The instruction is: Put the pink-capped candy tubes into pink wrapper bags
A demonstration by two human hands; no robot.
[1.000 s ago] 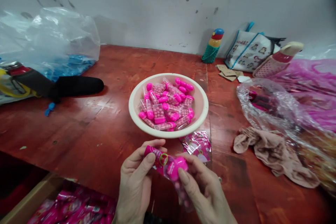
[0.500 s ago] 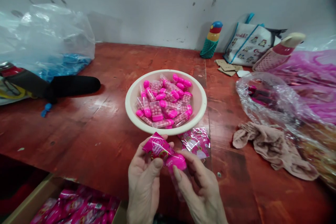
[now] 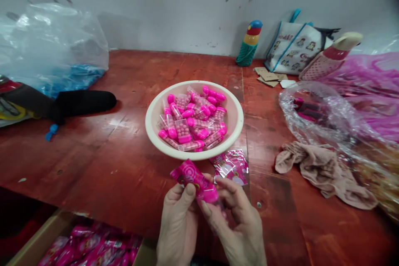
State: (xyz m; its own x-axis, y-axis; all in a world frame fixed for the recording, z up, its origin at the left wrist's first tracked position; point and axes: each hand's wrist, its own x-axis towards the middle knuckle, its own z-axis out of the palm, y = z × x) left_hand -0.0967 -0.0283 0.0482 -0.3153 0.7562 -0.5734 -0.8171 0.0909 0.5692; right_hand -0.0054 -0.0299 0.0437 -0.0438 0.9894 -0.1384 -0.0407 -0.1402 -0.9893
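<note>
My left hand point(image 3: 179, 220) is closed, its thumb and fingers pinching a printed pink wrapper sleeve point(image 3: 190, 173). In my right hand point(image 3: 238, 216) is a clear candy container point(image 3: 209, 194) with a bright pink cap, gripped between thumb and fingers. The cap end sits inside the sleeve's mouth, while the clear body runs down into my right palm, partly hidden. Just beyond my hands stands a cream bowl point(image 3: 149, 131) holding several such containers point(image 3: 183, 130) filled with pink balls. Flat pink wrappers point(image 3: 235, 166) lie by the bowl's near right side.
A cardboard box point(image 3: 37, 239) of wrapped pink packs is at lower left. To the right lie a beige cloth point(image 3: 324, 174) and plastic bags point(image 3: 368, 129). A bottle point(image 3: 248, 43) and a printed bag point(image 3: 289, 48) stand by the wall. A black pouch point(image 3: 87, 100) lies left.
The pink cap has gone further into the wrapper sleeve, which now covers more of it. My left hand has shifted slightly right, closer to my right hand.
</note>
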